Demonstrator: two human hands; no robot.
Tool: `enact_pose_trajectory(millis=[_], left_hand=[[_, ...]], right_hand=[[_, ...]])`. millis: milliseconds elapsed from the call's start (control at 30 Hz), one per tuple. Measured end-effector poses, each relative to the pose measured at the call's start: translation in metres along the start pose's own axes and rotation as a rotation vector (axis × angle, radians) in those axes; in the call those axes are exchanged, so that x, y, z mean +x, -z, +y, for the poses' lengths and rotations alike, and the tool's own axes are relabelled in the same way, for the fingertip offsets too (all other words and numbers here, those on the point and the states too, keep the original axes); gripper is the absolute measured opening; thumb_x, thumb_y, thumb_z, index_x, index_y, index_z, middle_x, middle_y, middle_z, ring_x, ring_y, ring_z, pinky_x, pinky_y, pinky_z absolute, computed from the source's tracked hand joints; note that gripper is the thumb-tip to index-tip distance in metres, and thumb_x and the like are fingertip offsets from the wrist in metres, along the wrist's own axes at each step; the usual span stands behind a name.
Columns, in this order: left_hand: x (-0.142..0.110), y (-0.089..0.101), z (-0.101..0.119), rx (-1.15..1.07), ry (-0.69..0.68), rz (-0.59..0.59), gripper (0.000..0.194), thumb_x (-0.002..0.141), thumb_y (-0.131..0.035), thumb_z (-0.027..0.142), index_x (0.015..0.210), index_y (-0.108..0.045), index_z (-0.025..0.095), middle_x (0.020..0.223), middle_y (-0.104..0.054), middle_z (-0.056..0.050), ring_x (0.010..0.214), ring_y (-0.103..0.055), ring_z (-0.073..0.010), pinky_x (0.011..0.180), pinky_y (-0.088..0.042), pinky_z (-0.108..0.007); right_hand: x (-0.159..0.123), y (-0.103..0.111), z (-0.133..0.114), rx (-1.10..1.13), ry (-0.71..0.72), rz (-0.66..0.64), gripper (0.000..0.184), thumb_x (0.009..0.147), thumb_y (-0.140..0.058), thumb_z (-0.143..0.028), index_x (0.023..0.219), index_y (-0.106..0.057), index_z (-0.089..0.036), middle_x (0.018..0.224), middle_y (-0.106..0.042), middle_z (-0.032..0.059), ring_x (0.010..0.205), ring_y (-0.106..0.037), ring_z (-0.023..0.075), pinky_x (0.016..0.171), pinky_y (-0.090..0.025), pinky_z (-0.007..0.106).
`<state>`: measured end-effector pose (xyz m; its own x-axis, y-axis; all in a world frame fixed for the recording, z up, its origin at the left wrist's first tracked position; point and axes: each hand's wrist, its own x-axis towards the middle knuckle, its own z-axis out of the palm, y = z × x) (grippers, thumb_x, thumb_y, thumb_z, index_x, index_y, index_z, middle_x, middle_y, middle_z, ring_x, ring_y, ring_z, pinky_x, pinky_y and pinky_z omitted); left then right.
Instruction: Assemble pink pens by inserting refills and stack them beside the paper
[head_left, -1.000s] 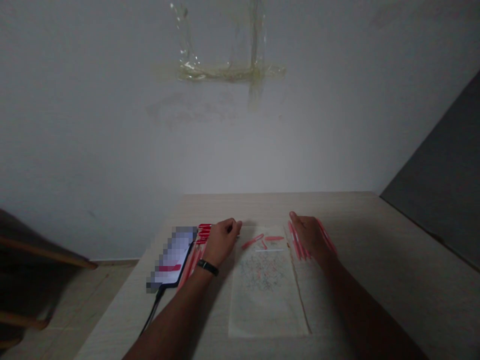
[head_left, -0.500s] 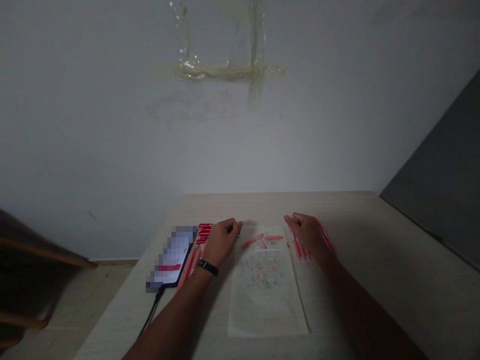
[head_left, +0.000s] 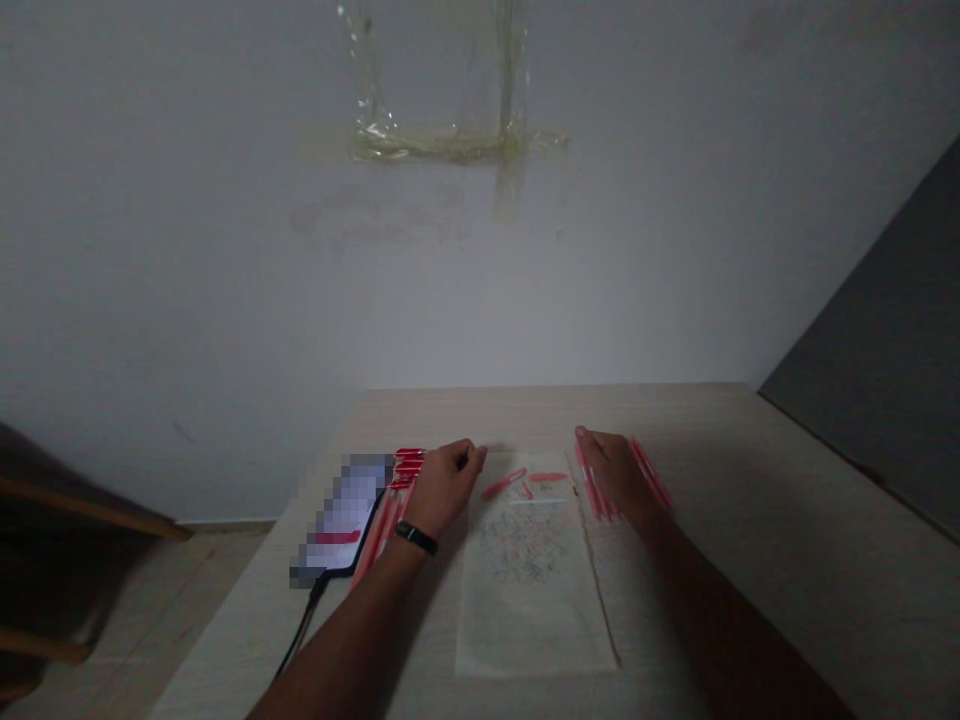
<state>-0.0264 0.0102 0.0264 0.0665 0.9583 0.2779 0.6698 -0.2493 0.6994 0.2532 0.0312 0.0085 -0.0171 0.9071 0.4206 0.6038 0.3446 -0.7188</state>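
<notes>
Red plastic sticks point(head_left: 591, 482) lie under the open right hand point(head_left: 616, 475), its fingers resting on them. The left hand point(head_left: 442, 488) sits curled shut beside another red bundle point(head_left: 381, 535) and a pixelated phone point(head_left: 345, 515), with short red pieces point(head_left: 517, 483) on a paper sheet point(head_left: 532, 580) between the hands.

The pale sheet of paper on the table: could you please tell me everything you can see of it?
The pale, thin rectangular sheet of paper lies flat on the light wood-grain tabletop. Blue and red speckles mark its middle. Short red pieces lie near its far edge, and the right hand is near its far right corner.
</notes>
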Motion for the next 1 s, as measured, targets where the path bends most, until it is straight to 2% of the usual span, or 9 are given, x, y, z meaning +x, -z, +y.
enact_pose_trajectory(millis=[67, 167, 233, 333, 400, 500, 767, 867, 1000], left_hand=[[0.0, 0.0, 0.0, 0.005, -0.01, 0.0, 0.047, 0.095, -0.043, 0.051, 0.062, -0.052, 0.018, 0.057, -0.053, 0.002, 0.056, -0.048, -0.0128, 0.056, -0.029, -0.024], [-0.001, -0.001, 0.002, 0.012, -0.023, -0.011, 0.046, 0.095, -0.043, 0.05, 0.063, -0.053, 0.018, 0.057, -0.052, 0.002, 0.057, -0.047, -0.0128, 0.057, -0.029, -0.024], [-0.001, 0.0, 0.003, 0.021, -0.027, -0.019, 0.045, 0.095, -0.044, 0.049, 0.064, -0.054, 0.018, 0.058, -0.053, 0.002, 0.057, -0.048, -0.0129, 0.057, -0.028, -0.024], [-0.002, 0.0, 0.006, 0.034, -0.032, -0.052, 0.044, 0.095, -0.044, 0.049, 0.065, -0.054, 0.018, 0.058, -0.052, 0.002, 0.057, -0.047, -0.0128, 0.056, -0.027, -0.024], [-0.003, 0.001, 0.008, 0.043, -0.032, -0.076, 0.043, 0.095, -0.044, 0.048, 0.066, -0.054, 0.018, 0.058, -0.051, 0.003, 0.057, -0.047, -0.0127, 0.056, -0.027, -0.024], [-0.004, 0.001, 0.011, 0.061, -0.038, -0.096, 0.042, 0.095, -0.044, 0.048, 0.068, -0.056, 0.018, 0.058, -0.052, 0.003, 0.057, -0.049, -0.0128, 0.056, -0.027, -0.024], [-0.005, 0.0, 0.016, 0.124, -0.049, -0.122, 0.037, 0.095, -0.046, 0.045, 0.076, -0.062, 0.017, 0.064, -0.061, 0.0, 0.059, -0.054, -0.0139, 0.058, -0.03, -0.025], [-0.006, -0.001, 0.018, 0.156, -0.075, -0.166, 0.032, 0.095, -0.049, 0.04, 0.081, -0.066, 0.018, 0.069, -0.065, -0.002, 0.062, -0.056, -0.0144, 0.059, -0.032, -0.024], [-0.009, -0.01, 0.017, 0.206, -0.146, -0.242, 0.025, 0.093, -0.052, 0.034, 0.091, -0.072, 0.02, 0.082, -0.07, -0.005, 0.072, -0.061, -0.0162, 0.065, -0.038, -0.025]], right_hand=[[-0.001, 0.001, -0.003, 0.036, 0.045, -0.026, 0.047, 0.099, -0.032, -0.048, 0.062, -0.044, -0.021, 0.054, -0.04, -0.0036, 0.052, -0.04, 0.0129, 0.054, -0.027, 0.026], [-0.003, 0.0, -0.007, 0.109, 0.063, -0.079, 0.033, 0.099, -0.031, -0.035, 0.084, -0.057, -0.02, 0.059, -0.045, -0.0044, 0.054, -0.045, 0.0135, 0.055, -0.032, 0.025], [-0.004, -0.001, -0.008, 0.148, 0.048, -0.073, 0.023, 0.094, -0.034, -0.027, 0.09, -0.056, -0.021, 0.06, -0.045, -0.005, 0.053, -0.045, 0.0129, 0.053, -0.032, 0.024], [-0.004, -0.003, -0.007, 0.151, 0.015, -0.036, 0.015, 0.083, -0.038, -0.017, 0.084, -0.052, -0.021, 0.06, -0.045, -0.0055, 0.05, -0.042, 0.0118, 0.049, -0.029, 0.022], [-0.004, -0.004, -0.005, 0.16, -0.013, -0.036, 0.017, 0.079, -0.038, -0.014, 0.083, -0.052, -0.022, 0.059, -0.045, -0.0059, 0.049, -0.041, 0.0115, 0.047, -0.028, 0.022], [-0.003, -0.006, -0.003, 0.193, -0.006, -0.065, 0.021, 0.075, -0.038, -0.011, 0.087, -0.052, -0.022, 0.066, -0.052, -0.0041, 0.056, -0.048, 0.0124, 0.051, -0.035, 0.021], [0.0, -0.006, -0.004, 0.119, 0.19, -0.106, 0.034, 0.072, -0.042, -0.001, 0.096, -0.056, -0.021, 0.085, -0.056, 0.0002, 0.078, -0.056, 0.0158, 0.071, -0.045, 0.028], [0.001, -0.011, -0.005, 0.062, 0.305, -0.159, 0.029, 0.074, -0.05, 0.001, 0.091, -0.06, -0.021, 0.093, -0.057, 0.0028, 0.091, -0.056, 0.0187, 0.082, -0.045, 0.032], [-0.004, -0.02, -0.01, -0.026, 0.375, -0.255, 0.016, 0.082, -0.066, -0.008, 0.09, -0.064, -0.021, 0.096, -0.06, 0.0038, 0.097, -0.055, 0.0211, 0.087, -0.043, 0.035]])
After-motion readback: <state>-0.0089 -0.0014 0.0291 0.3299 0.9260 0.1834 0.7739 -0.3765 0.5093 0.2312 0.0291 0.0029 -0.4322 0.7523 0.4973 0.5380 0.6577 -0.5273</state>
